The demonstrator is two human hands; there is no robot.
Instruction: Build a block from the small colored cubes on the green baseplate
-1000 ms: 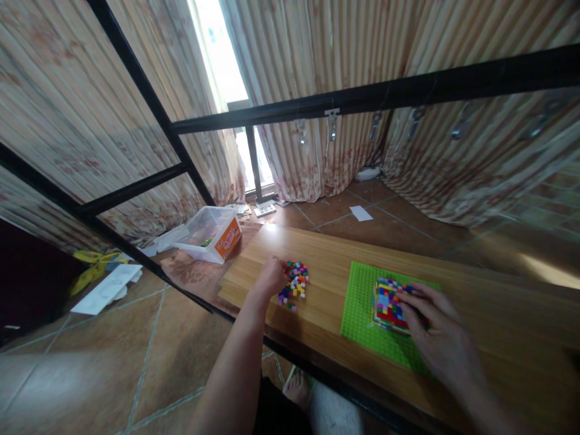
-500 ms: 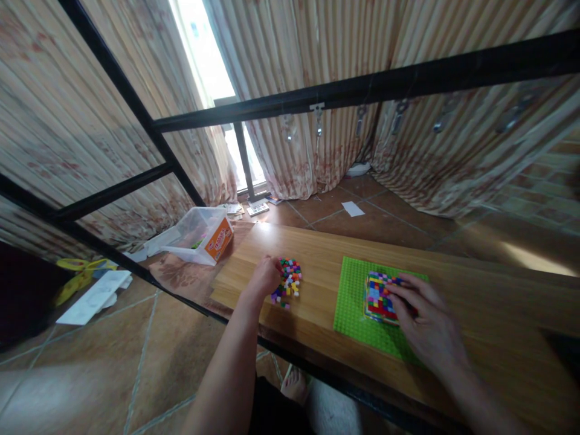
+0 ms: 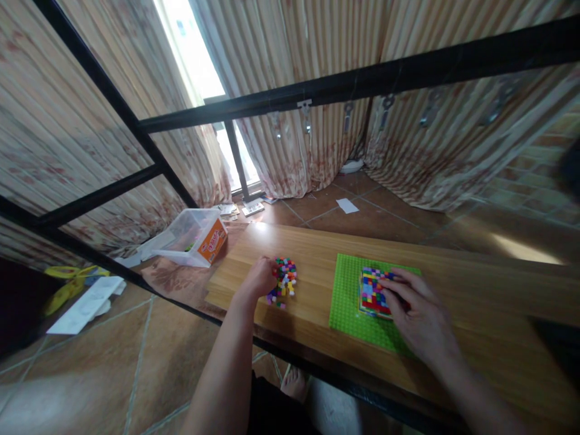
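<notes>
A green studded baseplate [image 3: 347,296] lies on the wooden bench top, bearing a low block [image 3: 372,290] built from many small coloured bricks. My right hand [image 3: 414,311] rests over the right side of this block, thumb and fingertips brought together at its top. Whatever those fingers may pinch is too small to make out. Over to the left, a loose pile of small coloured bricks [image 3: 286,278] is spread on the wood. At the pile's left edge is my left hand [image 3: 261,277], fingers curled in among the bricks; their tips are hidden.
Left of the bench top [image 3: 312,241] stands a clear plastic box [image 3: 185,241] with an orange label. A black metal rail [image 3: 272,106] crosses in front of the curtains. White sheets [image 3: 86,305] and a yellow bag [image 3: 67,287] lie on the tiled floor. A dark object [image 3: 555,344] sits at the far right.
The view has shifted slightly, so the whole scene sits a little further left. Both hands stay at the same places, left by the pile and right on the block.
</notes>
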